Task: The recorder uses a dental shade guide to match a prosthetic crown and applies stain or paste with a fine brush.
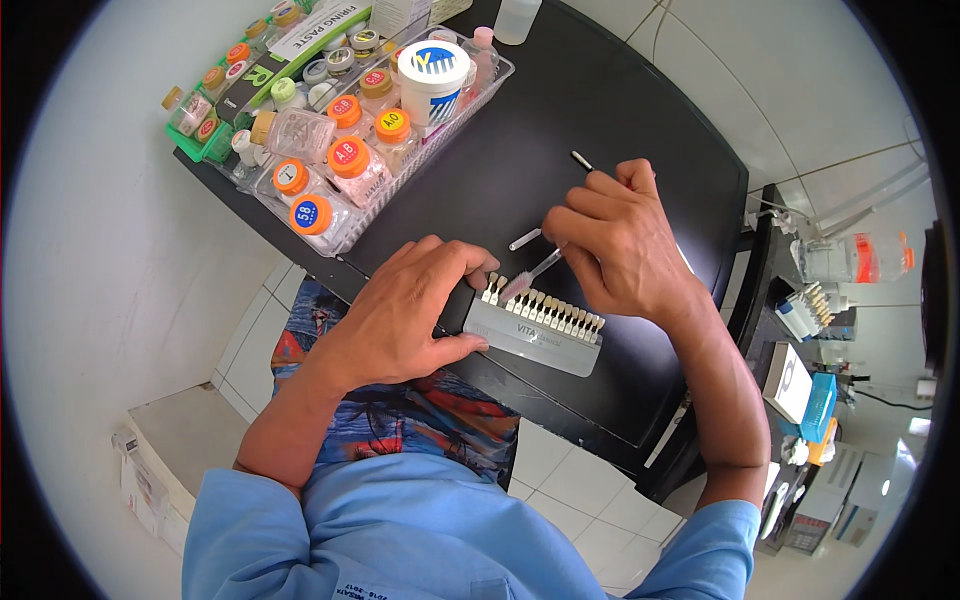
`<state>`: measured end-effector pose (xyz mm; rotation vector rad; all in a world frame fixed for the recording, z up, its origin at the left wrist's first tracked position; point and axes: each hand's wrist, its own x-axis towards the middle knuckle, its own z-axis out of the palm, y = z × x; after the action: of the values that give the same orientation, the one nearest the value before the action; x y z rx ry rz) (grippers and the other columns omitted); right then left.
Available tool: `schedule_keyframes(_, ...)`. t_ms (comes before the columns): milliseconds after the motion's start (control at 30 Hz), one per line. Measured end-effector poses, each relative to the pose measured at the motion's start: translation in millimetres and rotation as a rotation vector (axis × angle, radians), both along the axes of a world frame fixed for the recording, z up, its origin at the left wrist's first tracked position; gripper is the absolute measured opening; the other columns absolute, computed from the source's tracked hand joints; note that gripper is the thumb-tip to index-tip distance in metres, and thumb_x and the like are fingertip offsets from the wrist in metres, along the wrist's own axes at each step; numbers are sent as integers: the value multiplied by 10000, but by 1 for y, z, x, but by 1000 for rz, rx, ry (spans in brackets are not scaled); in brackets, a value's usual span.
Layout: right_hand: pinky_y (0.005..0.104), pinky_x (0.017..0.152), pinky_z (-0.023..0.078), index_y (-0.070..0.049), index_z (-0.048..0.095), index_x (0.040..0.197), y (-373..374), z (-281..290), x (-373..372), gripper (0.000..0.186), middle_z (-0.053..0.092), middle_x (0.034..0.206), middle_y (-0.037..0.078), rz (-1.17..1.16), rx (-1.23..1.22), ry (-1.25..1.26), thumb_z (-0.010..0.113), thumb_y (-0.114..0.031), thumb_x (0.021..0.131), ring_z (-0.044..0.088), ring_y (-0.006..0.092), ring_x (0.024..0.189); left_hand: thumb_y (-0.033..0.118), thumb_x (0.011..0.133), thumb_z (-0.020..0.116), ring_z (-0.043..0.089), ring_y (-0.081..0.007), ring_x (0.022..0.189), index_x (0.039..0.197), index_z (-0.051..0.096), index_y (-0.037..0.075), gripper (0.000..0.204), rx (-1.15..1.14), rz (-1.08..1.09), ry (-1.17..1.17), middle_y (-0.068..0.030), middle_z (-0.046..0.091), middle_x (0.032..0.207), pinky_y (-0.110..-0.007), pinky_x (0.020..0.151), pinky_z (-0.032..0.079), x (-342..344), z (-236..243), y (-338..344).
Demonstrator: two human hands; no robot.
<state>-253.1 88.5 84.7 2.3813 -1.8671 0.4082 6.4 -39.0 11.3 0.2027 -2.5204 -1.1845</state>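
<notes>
A grey dental shade guide (530, 343) with a row of tooth-shaped tabs (552, 310) lies near the front edge of the black table. My left hand (405, 310) grips its left end, thumb at the near side and index finger by the tabs at the far side. In the closed fingers of my right hand (620, 240) is a brush (546, 264) with a pale handle. Its pinkish bristles (516, 287) touch or hover just over the tabs at the left; I cannot tell which. A short white stick (524, 239) lies just beyond.
At the far left, a clear plastic basket (430, 133) holds several jars with orange lids and a white tub (434, 80). Next to it stands a green basket (212, 148). A dark stick with a white tip (581, 160) lies beyond my right hand. A side counter at right carries a bottle (855, 258).
</notes>
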Motion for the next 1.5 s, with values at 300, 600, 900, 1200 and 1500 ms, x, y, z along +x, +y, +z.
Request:
schedule_keyframes(300, 454, 891, 389, -131, 710, 908, 0, 3, 2, 110, 569, 779, 29, -4, -28, 76, 783, -101, 832, 592, 252, 837, 179, 749, 970, 624, -304, 1011, 1362, 622, 51, 717, -7, 3, 4, -89, 706, 1171, -436, 966, 523, 0, 2, -1)
schedule_keyframes(600, 454, 917, 407, -125, 708, 907, 0, 2, 3, 96, 574, 779, 35, 38, -8, 16, 778, -101, 845, 598, 265, 834, 170, 752, 963, 623, -306, 1012, 1358, 623, 59, 704, -10, 3, -13, -88, 708, 1173, -437, 968, 520, 0, 2, -1)
schedule_keyframes(900, 498, 884, 488, -82, 705, 1027, 18, 25, -47, 24, 711, 896, 124, -411, 206, -274, 684, -94, 1024, 671, 369, 955, 171, 746, 971, 627, -302, 1012, 1369, 624, 78, 720, 4, -1, -9, -74, 715, 1179, -430, 967, 524, 0, 4, -1)
schedule_keyframes(1200, 505, 886, 542, -108, 680, 1040, 33, 23, -40, 108, 716, 1087, 110, -449, 679, -181, 731, -34, 979, 704, 376, 1063, 178, 744, 984, 635, -305, 1008, 1372, 624, 85, 729, -6, -6, 12, -73, 721, 1176, -437, 951, 533, 1, 3, -1)
schedule_keyframes(1500, 446, 784, 592, -43, 695, 1048, 37, 30, -63, 140, 797, 953, 159, -516, 608, -233, 767, 16, 943, 776, 361, 919, 166, 724, 987, 630, -298, 984, 1361, 633, 72, 735, -3, -3, 23, -70, 728, 1168, -433, 921, 533, 0, 2, -1)
